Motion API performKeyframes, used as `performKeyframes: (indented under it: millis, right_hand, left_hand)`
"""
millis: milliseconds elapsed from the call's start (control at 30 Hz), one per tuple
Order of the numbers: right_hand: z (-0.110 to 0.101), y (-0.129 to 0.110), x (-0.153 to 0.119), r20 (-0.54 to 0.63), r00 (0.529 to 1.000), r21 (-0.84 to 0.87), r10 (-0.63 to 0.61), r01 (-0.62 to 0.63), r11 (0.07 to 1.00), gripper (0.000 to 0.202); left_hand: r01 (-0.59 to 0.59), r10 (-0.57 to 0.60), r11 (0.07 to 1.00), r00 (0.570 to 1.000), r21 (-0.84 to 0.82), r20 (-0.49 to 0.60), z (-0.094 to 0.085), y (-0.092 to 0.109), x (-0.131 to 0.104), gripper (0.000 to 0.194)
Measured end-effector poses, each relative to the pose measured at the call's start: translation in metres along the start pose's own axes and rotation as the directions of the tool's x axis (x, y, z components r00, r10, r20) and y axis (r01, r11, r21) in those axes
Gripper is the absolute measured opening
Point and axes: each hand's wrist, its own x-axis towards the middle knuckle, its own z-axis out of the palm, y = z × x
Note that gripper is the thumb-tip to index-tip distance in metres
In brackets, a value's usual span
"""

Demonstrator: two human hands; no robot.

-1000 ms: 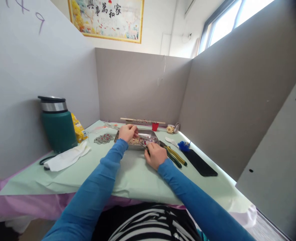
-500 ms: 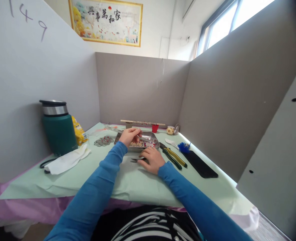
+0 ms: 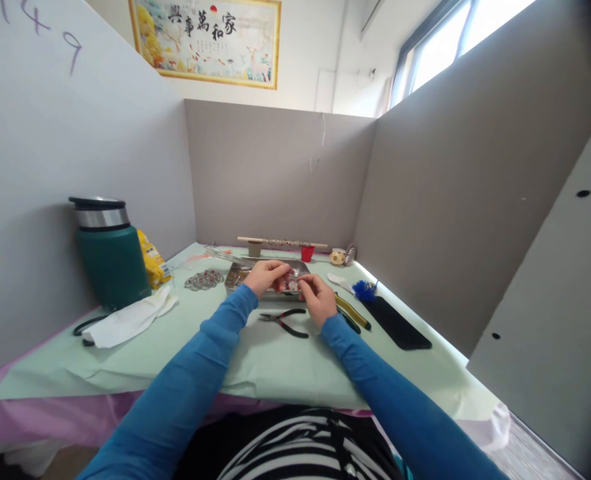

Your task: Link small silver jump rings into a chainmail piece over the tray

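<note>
My left hand [image 3: 266, 277] is over the metal tray [image 3: 235, 291], its thumb and fingers pinched together on something too small to make out. Close on its right, my right hand [image 3: 319, 299] pinches at the tray's front right, and what lies between those fingertips is also unclear. Small red, white and gold beads partly show in the tray behind the hands. Small pliers with red and black handles [image 3: 291, 327] lie on the cloth just below both hands, touched by neither.
Larger yellow-green pliers [image 3: 354, 311] lie partly behind my right hand. A black flat strip [image 3: 398, 323] and blue tassel [image 3: 364, 290] are further right. Left stand a green bottle [image 3: 111, 267], white cloth [image 3: 133, 321] and beaded chain pile [image 3: 204, 280]. A bead-wrapped stick [image 3: 283, 242] rests across cups behind.
My right hand has left the small pliers, which now lie in full view, and moved up and right to the tray. My left hand has shifted slightly right. The view has tilted a little.
</note>
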Motion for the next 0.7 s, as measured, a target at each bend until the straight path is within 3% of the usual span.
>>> performKeyframes:
  millis: [167, 400, 533, 633, 700]
  right_hand:
    - [-0.001, -0.006, -0.001, 0.039, 0.999, 0.028, 0.025, -0.026, 0.999, 0.016]
    - [-0.003, 0.005, 0.003, 0.04, 0.995, 0.066, 0.091, -0.093, 0.993, 0.019]
    - [-0.003, 0.002, 0.0, -0.027, 0.997, -0.176, -0.068, 0.062, 0.982, 0.021]
    - [-0.005, -0.004, -0.003, -0.009, 0.971, -0.434, -0.237, 0.21, 0.876, 0.022]
    - [-0.006, -0.005, -0.004, 0.022, 0.962, -0.549, -0.274, 0.24, 0.801, 0.022]
  left_hand:
    - [0.011, -0.012, 0.998, 1.0, 0.054, 0.022, 0.001, -0.001, 0.001, 0.03]
    - [0.006, -0.01, 0.996, 0.999, 0.094, 0.034, 0.002, -0.002, 0.0, 0.031]
    - [-0.018, 0.017, 0.978, 1.0, 0.209, 0.007, 0.003, 0.002, -0.002, 0.031]
    - [-0.007, 0.007, 0.944, 1.0, 0.33, 0.002, 0.005, 0.003, -0.004, 0.033]
    - [-0.009, 0.0, 0.918, 1.0, 0.396, 0.022, 0.008, 0.002, -0.005, 0.036]
